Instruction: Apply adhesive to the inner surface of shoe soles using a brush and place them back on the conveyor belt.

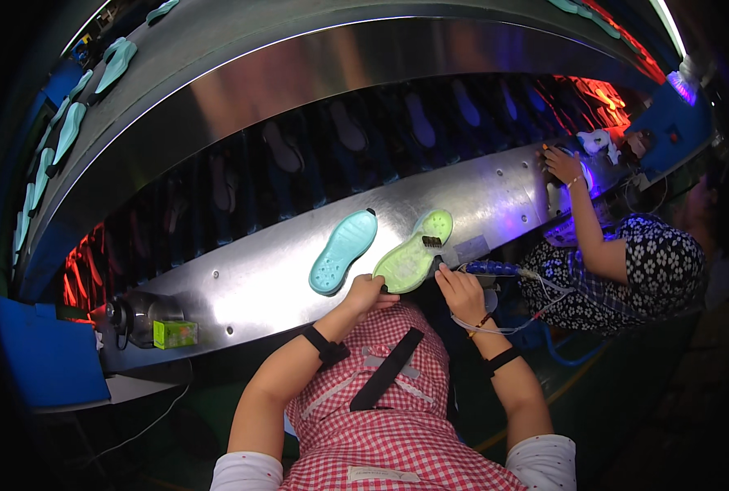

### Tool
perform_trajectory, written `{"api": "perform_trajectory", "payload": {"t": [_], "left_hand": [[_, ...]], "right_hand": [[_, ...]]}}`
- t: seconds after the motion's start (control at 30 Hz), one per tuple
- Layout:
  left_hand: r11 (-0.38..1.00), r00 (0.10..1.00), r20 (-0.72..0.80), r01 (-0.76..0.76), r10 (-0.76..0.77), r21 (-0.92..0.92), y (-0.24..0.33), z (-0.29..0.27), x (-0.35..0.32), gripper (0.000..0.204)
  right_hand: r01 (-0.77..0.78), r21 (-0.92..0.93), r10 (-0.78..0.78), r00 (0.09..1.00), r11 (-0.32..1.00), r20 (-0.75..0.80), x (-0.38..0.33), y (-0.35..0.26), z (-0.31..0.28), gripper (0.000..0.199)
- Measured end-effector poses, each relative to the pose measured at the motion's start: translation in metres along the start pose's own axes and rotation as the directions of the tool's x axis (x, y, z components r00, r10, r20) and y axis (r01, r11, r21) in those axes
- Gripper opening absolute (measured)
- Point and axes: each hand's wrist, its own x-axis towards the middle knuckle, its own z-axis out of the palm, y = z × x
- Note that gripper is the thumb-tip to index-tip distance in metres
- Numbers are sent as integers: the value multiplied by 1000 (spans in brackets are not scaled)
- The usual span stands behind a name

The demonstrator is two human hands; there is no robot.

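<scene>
1. A light-green shoe sole [401, 268] is held slantwise at the near edge of the metal surface [270, 266]; whether it is lifted or rested there cannot be told.
2. The lower end of this sole is gripped by the left hand [369, 294].
3. A small brush [432, 242] with dark bristles is gripped by the right hand [462, 292], its head set over the sole's right side; contact between bristles and sole cannot be made out.
4. A turquoise sole [342, 252] is laid on the surface, just left of the green one, its wider lower end dotted with small marks.
5. A blue hose [491, 268] is seen just beside the right hand.
6. A green box [175, 334] and a clear container [142, 317] are placed together at the surface's left end.
7. A co-worker's hand [562, 166] is held near the surface's right end.
8. More turquoise soles [70, 131] are spread along a dark belt [217, 53] above.
</scene>
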Motion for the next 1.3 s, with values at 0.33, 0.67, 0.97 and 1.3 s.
{"api": "perform_trajectory", "payload": {"t": [0.33, 0.67, 0.97, 1.3], "left_hand": [[1000, 1000, 4, 20, -20, -17, 10, 3, -5, 28], [1000, 1000, 23, 16, -16, 16, 4, 3, -4, 30], [999, 1000, 11, -14, 14, 44, -2, 7, -3, 30], [1000, 1000, 18, 5, -6, 22, -3, 5, 1, 30]], "right_hand": [[29, -24, -29, 999, 999, 21, -8, 13, -11, 27], [-91, -101, 80, 991, 991, -106, -16, 15, -14, 26], [-57, -134, 48, 996, 989, -72, -21, 19, 15, 25], [-121, -191, 118, 993, 974, -28, -37, 16, 1, 26]]}}
